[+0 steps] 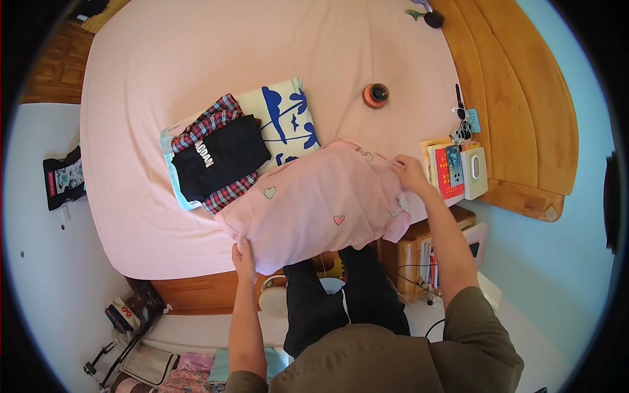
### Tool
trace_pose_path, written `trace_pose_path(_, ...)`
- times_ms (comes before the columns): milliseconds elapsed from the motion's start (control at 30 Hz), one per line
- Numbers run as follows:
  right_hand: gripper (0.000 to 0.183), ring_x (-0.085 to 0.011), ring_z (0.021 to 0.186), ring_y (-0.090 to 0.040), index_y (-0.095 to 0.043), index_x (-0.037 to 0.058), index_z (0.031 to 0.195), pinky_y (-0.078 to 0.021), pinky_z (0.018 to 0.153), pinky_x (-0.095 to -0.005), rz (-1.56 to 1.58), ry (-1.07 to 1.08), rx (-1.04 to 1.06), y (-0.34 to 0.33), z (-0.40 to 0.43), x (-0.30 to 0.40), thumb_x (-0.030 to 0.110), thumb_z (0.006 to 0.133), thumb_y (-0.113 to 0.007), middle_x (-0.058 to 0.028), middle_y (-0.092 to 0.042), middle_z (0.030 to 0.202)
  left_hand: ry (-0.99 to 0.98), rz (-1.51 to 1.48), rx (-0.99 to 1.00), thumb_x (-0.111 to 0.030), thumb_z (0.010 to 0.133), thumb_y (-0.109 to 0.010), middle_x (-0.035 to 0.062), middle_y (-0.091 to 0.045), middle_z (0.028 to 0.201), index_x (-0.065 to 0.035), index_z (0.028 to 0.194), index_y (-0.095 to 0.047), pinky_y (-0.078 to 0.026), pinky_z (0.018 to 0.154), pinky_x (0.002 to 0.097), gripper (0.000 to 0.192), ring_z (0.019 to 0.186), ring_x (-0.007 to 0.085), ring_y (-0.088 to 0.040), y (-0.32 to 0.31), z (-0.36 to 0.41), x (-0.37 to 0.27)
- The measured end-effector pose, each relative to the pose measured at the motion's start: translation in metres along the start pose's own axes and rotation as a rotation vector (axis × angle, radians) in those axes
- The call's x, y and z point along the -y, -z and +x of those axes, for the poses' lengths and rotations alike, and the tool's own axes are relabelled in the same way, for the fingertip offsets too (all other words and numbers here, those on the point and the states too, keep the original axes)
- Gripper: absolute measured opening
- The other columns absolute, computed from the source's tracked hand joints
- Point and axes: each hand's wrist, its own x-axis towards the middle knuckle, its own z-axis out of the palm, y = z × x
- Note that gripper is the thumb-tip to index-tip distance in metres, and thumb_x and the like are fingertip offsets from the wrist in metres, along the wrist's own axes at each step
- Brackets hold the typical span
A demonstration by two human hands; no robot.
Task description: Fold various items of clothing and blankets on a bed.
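Observation:
A pink pillowcase with heart prints (309, 201), filled out as if a pillow is inside, spans the space between my hands at the bed's near edge. My left hand (244, 260) grips its lower left corner. At the far right end, my right hand (409, 172) pinches the fabric edge, and loose cloth hangs below it. The pillowcase partly covers a folded cream blanket with blue figures (287, 118). On that blanket lie a folded black garment with white lettering (221, 157) and a red plaid garment (209, 127).
Pink sheeting (196, 54) covers the bed. A reddish jar with a dark lid (376, 95) stands on it. Books (444, 172), a phone (455, 167) and white cables (462, 130) lie by the wooden headboard (511, 98). A wooden nightstand (409, 250) is at the near right.

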Motion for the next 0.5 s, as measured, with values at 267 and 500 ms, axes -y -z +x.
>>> trace_pose_path(267, 0.019, -0.0346, 0.092, -0.061, -0.068, 0.0030, 0.096, -0.0474, 0.084, -0.0442, -0.417, 0.311, -0.783, 0.026, 0.034, 0.033, 0.016, 0.082, -0.069, -0.0159, -0.066, 0.095, 0.002, 0.085, -0.303, -0.028, 0.103, -0.048, 0.0012, -0.061, 0.080, -0.0026, 0.098, -0.063, -0.044, 0.062, 0.0254, 0.030, 0.072, 0.0102, -0.053, 0.013, 0.033, 0.015)
trace_pose_path(500, 0.025, -0.0382, 0.087, -0.057, -0.061, 0.0031, 0.093, -0.0455, 0.078, -0.0490, -0.255, 0.364, -0.342, -0.127, -0.071, 0.055, 0.021, 0.080, -0.071, -0.0163, -0.058, 0.091, -0.185, -0.089, -0.429, -0.028, 0.102, -0.052, 0.0002, -0.058, 0.077, -0.0029, 0.090, -0.065, -0.040, 0.060, 0.0266, 0.031, 0.069, 0.0093, -0.047, -0.005, 0.040, -0.007)
